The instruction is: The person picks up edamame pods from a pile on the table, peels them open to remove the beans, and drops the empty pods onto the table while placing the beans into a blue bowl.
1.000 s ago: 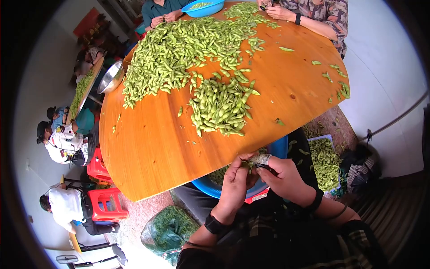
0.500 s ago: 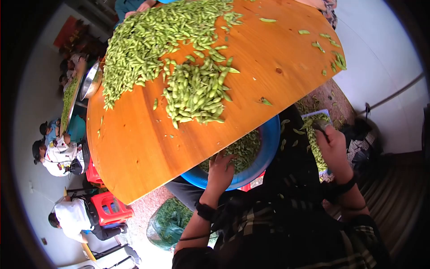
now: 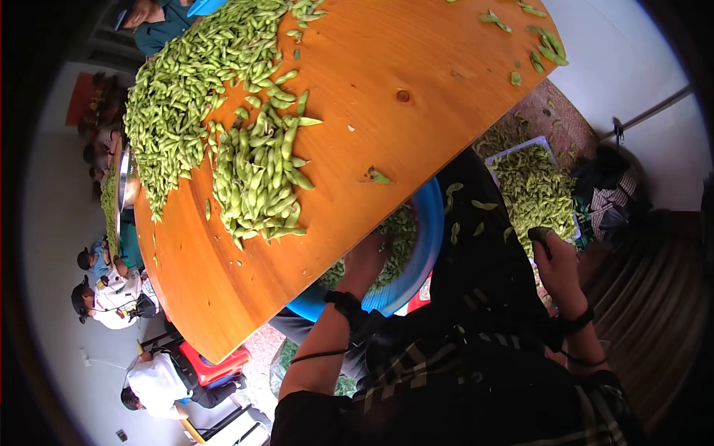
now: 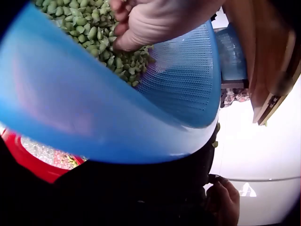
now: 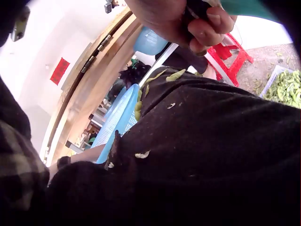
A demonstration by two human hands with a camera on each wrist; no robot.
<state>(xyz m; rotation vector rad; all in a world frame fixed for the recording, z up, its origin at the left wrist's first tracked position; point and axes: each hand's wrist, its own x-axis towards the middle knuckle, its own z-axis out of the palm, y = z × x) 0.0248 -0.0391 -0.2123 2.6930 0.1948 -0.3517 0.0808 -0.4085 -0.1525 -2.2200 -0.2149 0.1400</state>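
Note:
My left hand (image 3: 364, 264) reaches into a blue basin (image 3: 436, 238) below the table edge. In the left wrist view the fingers of that hand (image 4: 157, 21) are loosely bent and touch green shelled beans (image 4: 91, 35); the basin's smooth wall (image 4: 94, 113) curves in front of a perforated inner side. Away to the right, my right hand (image 3: 559, 275) is raised beside a crate of pods (image 3: 532, 186). Its fingers, seen in the right wrist view, curl round a small dark object (image 5: 197, 8). A small heap of pods (image 3: 256, 178) lies on the table.
The wooden table (image 3: 357, 82) bears a larger pod pile (image 3: 178, 89). Loose pods (image 5: 176, 75) lie on the dark-clothed leg (image 5: 211, 122). A red stool (image 3: 212, 364) and a seated person (image 3: 156, 383) are at lower left.
My hands were together above the basin, then parted. The right went out toward the crate; the left moved down into the basin's beans. The head view has shifted, with the table sliding up and left.

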